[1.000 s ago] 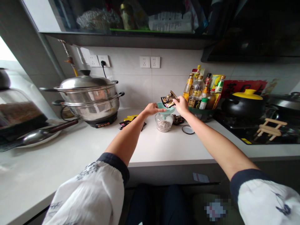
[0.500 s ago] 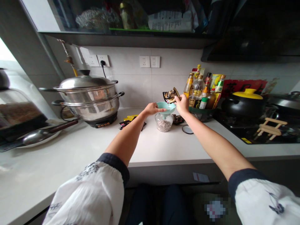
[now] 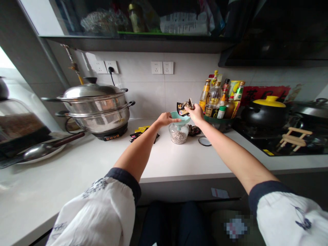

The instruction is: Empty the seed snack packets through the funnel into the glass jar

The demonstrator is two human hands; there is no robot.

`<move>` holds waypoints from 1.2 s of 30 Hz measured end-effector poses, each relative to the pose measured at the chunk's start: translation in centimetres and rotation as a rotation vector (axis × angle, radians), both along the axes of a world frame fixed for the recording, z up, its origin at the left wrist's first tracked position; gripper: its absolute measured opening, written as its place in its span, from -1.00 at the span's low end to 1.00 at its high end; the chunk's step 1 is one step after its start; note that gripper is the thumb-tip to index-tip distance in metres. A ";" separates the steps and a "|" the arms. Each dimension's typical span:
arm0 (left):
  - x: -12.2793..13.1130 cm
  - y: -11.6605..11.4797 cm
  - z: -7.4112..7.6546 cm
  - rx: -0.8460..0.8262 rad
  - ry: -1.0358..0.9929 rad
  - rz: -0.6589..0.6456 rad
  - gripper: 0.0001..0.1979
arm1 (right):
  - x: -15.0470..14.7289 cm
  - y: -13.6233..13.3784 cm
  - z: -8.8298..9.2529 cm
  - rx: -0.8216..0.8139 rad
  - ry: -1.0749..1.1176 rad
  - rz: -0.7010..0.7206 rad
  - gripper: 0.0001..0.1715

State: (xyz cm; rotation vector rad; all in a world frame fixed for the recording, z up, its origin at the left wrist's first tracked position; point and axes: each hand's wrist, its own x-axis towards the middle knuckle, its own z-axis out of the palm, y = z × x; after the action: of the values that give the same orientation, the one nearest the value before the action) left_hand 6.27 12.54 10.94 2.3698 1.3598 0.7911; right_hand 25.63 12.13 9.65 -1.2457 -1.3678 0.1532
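My left hand [image 3: 166, 119] grips the rim of a mint-green funnel [image 3: 183, 120] from the left. The funnel's spout goes into the mouth of a clear glass jar [image 3: 179, 134], which is partly filled with small greyish-brown flakes or grains. Over the funnel, my right hand [image 3: 196, 114] holds a torn black-and-gold sachet [image 3: 182, 108], tilted down toward the bowl. Whether anything is falling from it I cannot tell. Behind the jar on the right lie crumpled dark packets [image 3: 195, 130]. A round, dark-rimmed lid [image 3: 204, 141] rests on the counter beside the jar.
Black and yellow sachets [image 3: 139, 132] lie left of the jar. A steel steamer pot [image 3: 97, 112] stands farther left, near a ladle [image 3: 38, 150] on a plate. At right are a basket of bottles [image 3: 220, 124], a black pot with a yellow lid [image 3: 265, 111] and a small wooden stool [image 3: 294, 139].
The sachet in my right hand has tipped and sunk slightly lower over the funnel. My left hand keeps its hold on the funnel's rim. The whole view has shifted slightly.
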 end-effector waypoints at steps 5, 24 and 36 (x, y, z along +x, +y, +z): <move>0.0 -0.2 0.1 0.005 0.016 0.016 -0.46 | -0.6 -1.4 1.1 0.004 -0.145 -0.113 -0.66; 0.0 -0.2 0.1 0.002 0.003 -0.017 -0.45 | 0.5 -2.1 0.4 -0.123 -0.081 -0.133 -0.58; 0.1 0.2 0.0 0.014 0.027 -0.019 -0.43 | 1.0 -1.9 -0.7 -0.146 -0.053 -0.057 -0.53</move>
State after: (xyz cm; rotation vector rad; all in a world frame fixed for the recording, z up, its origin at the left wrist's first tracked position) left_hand 6.34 12.73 10.92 2.4088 1.3451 0.7682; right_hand 26.66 10.27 8.98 -1.4174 -1.3846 0.1840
